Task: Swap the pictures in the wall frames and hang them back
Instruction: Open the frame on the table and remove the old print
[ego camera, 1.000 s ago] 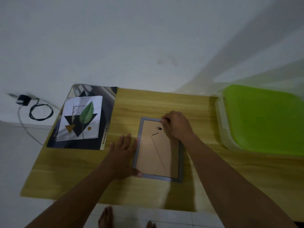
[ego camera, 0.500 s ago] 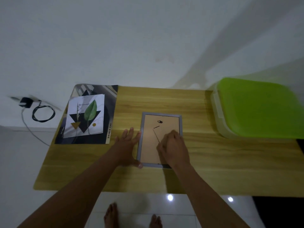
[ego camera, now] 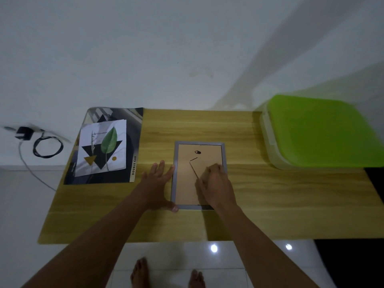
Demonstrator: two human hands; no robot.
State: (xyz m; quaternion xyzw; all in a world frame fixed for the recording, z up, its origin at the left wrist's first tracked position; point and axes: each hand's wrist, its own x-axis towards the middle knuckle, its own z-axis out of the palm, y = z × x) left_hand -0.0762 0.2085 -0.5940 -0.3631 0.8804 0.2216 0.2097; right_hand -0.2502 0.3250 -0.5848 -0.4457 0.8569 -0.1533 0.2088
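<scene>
Left hand [ego camera: 154, 189] flat against rectangular grey frame [ego camera: 174, 183] — right hand [ego camera: 217, 188] on cardboard back [ego camera: 186, 183], grip unclear.

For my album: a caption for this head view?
Left hand braces a face-down frame while right hand works its backing; leaf print lies aside.

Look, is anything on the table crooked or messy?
A little. The leaf print lies loose and slightly askew on the dark poster. The frame lies face down, backing up. Nothing looks spilled or broken.
</scene>
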